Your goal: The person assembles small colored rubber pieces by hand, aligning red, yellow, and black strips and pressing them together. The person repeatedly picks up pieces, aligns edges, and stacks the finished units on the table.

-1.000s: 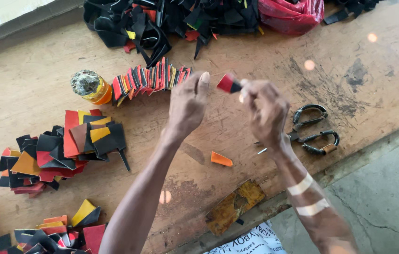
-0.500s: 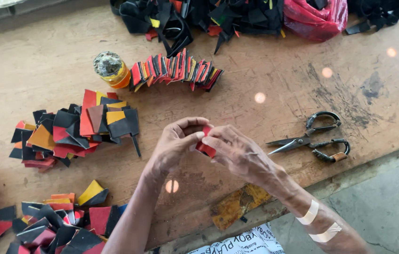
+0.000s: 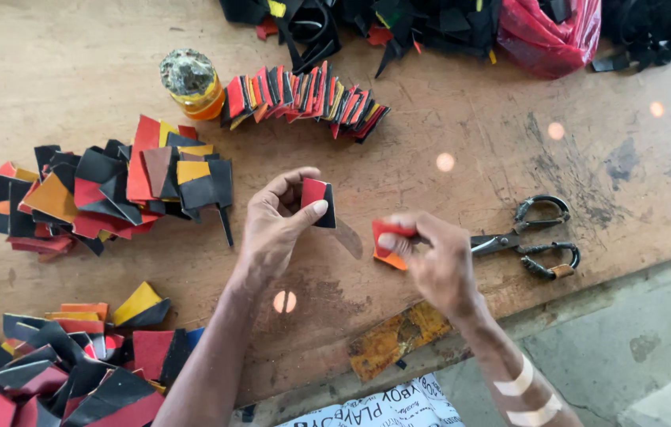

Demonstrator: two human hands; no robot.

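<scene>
My left hand pinches a small red and black folded piece between thumb and fingers, held just above the wooden table. My right hand is beside it to the right, fingers closed on a red piece that lies over an orange scrap on the table. The two hands are a short way apart. A row of folded red, black and yellow pieces lies farther back, above the hands.
Black scissors lie right of my right hand. A jar with an orange body stands at the row's left end. Piles of red, black and orange pieces lie left. Black scraps and a red bag sit at the back.
The hands came down and together over the table, then parted: the left keeps a red and black piece, the right has moved to a red piece near the scissors.
</scene>
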